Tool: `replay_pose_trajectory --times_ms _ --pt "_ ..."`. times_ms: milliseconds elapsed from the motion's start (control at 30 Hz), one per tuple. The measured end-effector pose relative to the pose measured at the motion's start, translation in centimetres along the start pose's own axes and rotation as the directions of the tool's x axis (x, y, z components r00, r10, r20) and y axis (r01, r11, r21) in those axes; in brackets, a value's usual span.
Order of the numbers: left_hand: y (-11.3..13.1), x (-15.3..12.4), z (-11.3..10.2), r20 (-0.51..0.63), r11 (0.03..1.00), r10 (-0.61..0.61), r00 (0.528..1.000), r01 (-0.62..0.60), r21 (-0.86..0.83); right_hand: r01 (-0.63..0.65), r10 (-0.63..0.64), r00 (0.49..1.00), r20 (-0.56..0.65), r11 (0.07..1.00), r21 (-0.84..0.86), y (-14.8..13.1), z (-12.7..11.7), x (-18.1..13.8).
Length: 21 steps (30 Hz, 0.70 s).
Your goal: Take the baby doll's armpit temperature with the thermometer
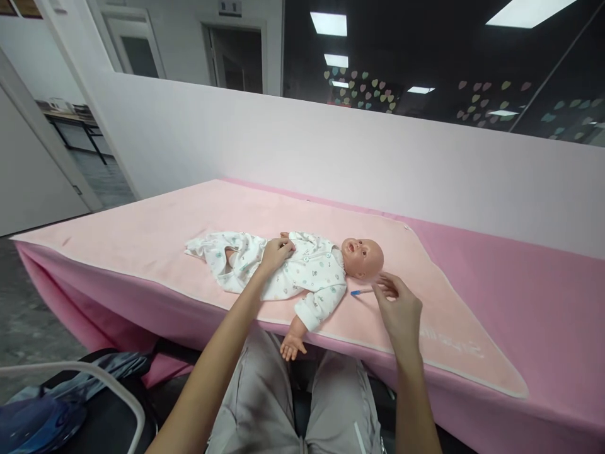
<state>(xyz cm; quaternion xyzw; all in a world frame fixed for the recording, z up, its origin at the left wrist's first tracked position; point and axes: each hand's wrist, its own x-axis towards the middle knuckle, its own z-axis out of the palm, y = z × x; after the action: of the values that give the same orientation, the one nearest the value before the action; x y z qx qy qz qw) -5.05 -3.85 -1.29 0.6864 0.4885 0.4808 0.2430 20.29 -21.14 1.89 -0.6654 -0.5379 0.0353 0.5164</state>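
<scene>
A baby doll [363,255] in a white patterned romper [302,268] lies on its back on a light pink towel [155,233], head to the right. One doll arm hangs over the table's front edge. My left hand [276,252] rests on the doll's belly, fingers curled loosely on the cloth. My right hand [399,306] is just below the doll's head, and its fingertips pinch the end of a thin blue stick [360,292] that lies on the towel.
The towel covers a long table with a darker pink cover [520,277], set against a white wall. My lap in grey trousers is under the front edge. A dark chair with a blue bag [42,416] stands at lower left.
</scene>
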Motion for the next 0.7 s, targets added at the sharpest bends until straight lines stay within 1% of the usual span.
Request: replay_pose_trajectory --times_ms 67,133,200,267,367,433,500,567,600,633,667,700 --pt "0.1 -0.1 0.0 -0.016 1.0 0.008 1.0 -0.008 -0.03 0.032 -0.032 0.999 0.015 0.999 0.016 -0.7 0.8 0.8" --pt "0.2 -0.2 -0.1 -0.026 0.999 0.011 1.0 -0.012 -0.04 0.045 -0.045 0.999 0.008 0.999 -0.008 -0.7 1.9 1.3" --pt "0.2 -0.1 0.0 -0.024 0.999 0.013 1.0 -0.014 -0.041 0.044 -0.045 0.999 -0.005 0.998 -0.044 -0.1 2.8 1.3" --pt "0.2 -0.1 0.0 -0.021 0.999 0.016 1.0 -0.017 -0.046 0.038 -0.037 0.999 0.019 0.994 -0.101 0.9 3.5 1.1" --pt "0.2 -0.2 0.0 -0.019 0.998 0.015 1.0 -0.016 -0.056 0.032 0.008 0.986 0.164 0.97 -0.241 2.2 4.2 0.7" --pt "0.2 -0.2 -0.1 -0.021 0.998 0.013 1.0 -0.015 -0.066 0.046 0.04 0.961 0.274 0.953 -0.3 2.3 4.0 1.0" --pt "0.3 -0.3 -0.1 -0.025 0.997 0.015 1.0 -0.017 -0.07 0.063 0.05 0.908 0.416 0.965 -0.253 1.7 2.8 2.1" --pt "0.3 -0.3 -0.1 -0.025 0.997 0.016 1.0 -0.018 -0.072 0.085 -0.015 0.848 0.53 0.99 -0.108 0.5 0.4 4.0" --pt "0.3 -0.3 -0.2 -0.024 0.997 0.016 1.0 -0.017 -0.072 0.119 -0.088 0.848 0.523 0.993 -0.026 -0.3 -1.2 5.1" --pt "0.2 -0.4 -0.2 -0.025 0.997 0.014 1.0 -0.016 -0.073 0.226 -0.212 0.88 0.424 0.974 0.018 -0.9 -2.8 6.0" --pt "0.2 -0.4 -0.2 -0.027 0.997 0.012 1.0 -0.014 -0.076 0.361 -0.34 0.906 0.252 0.932 -0.042 -1.6 -4.3 6.8" --pt "0.2 -0.4 -0.2 -0.029 0.997 0.009 1.0 -0.012 -0.081 0.448 -0.441 0.894 0.08 0.873 -0.192 -2.1 -5.6 7.3"
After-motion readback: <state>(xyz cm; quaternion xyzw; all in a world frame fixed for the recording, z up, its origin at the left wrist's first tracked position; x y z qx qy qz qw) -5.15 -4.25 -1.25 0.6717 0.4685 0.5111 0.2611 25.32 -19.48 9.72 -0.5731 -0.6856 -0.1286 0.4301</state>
